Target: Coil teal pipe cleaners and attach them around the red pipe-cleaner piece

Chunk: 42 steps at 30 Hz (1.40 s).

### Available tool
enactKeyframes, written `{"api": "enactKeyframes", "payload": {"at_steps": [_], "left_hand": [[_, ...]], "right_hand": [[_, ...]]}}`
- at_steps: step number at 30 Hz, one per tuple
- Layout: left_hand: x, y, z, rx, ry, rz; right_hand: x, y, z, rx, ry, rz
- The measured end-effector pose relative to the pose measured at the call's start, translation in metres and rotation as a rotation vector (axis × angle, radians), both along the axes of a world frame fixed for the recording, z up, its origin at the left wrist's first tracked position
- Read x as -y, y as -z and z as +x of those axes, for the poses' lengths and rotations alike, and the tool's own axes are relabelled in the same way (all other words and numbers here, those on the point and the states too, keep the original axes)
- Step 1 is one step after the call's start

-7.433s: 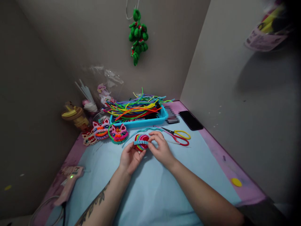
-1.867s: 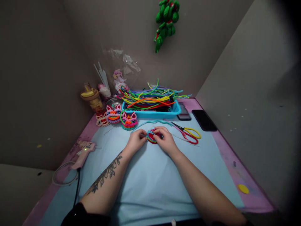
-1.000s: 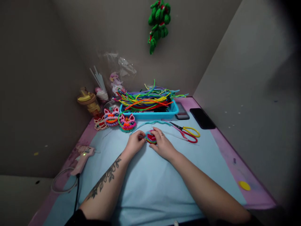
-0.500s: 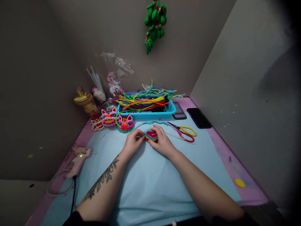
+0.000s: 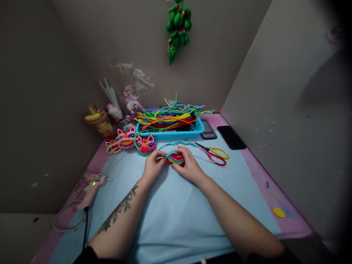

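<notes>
A small rounded piece made of coiled fuzzy pipe cleaners (image 5: 176, 159), banded in red, green, purple and pink, sits between my two hands. My right hand (image 5: 190, 164) grips its right side, thumb below and fingers above. Along its upper left edge runs a light blue pipe cleaner (image 5: 171, 153). At that edge the thumb and fingertips of my left hand (image 5: 154, 164) are pinched together on the light blue strand, whose end is hidden. Just behind the hands, loose blue and pink pipe cleaners (image 5: 178, 143) lie on the cloth.
Scissors (image 5: 217, 155) lie right of my hands, with a black phone (image 5: 231, 138) beyond. A blue tray (image 5: 173, 135) heaped with pipe cleaners stands behind. Fuzzy animal-face crafts (image 5: 145, 145) sit at back left. A pink glue gun (image 5: 92, 190) with its cord rests at left.
My left fingertips have drawn slightly left from the piece, so more of its light blue edge shows. My right hand keeps its hold. The whole view has shifted a little.
</notes>
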State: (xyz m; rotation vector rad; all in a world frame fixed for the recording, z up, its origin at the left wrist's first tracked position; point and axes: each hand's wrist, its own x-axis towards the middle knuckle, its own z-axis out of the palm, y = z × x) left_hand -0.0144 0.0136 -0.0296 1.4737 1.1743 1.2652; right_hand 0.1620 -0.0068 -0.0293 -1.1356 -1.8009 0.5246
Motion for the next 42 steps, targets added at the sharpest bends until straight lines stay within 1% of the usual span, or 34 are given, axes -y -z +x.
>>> {"api": "enactKeyframes", "payload": {"at_steps": [9,13,19,23,26,34,42], "left_hand": [[-0.004,0.0,0.0,0.367,-0.026,-0.18],[-0.003,-0.003,0.002,0.472,-0.031,-0.236],[-0.002,-0.004,0.001,0.478,-0.011,-0.293],[-0.001,-0.004,-0.001,0.517,0.056,-0.418],[0.0,-0.006,-0.001,0.543,0.062,-0.475],[-0.001,-0.011,-0.005,0.57,0.006,-0.5],[-0.001,-0.008,-0.003,0.552,0.059,-0.499]], "right_hand": [[-0.001,0.004,0.0,-0.003,0.033,0.049],[0.0,0.002,-0.001,-0.022,0.018,0.088],[0.003,-0.004,0.0,-0.039,0.009,0.112],[0.002,-0.005,0.001,-0.043,0.016,0.119],[0.002,-0.004,0.003,-0.042,0.029,0.119],[0.001,-0.004,0.003,-0.044,0.032,0.107],[0.001,0.0,0.002,-0.121,0.03,-0.002]]}}
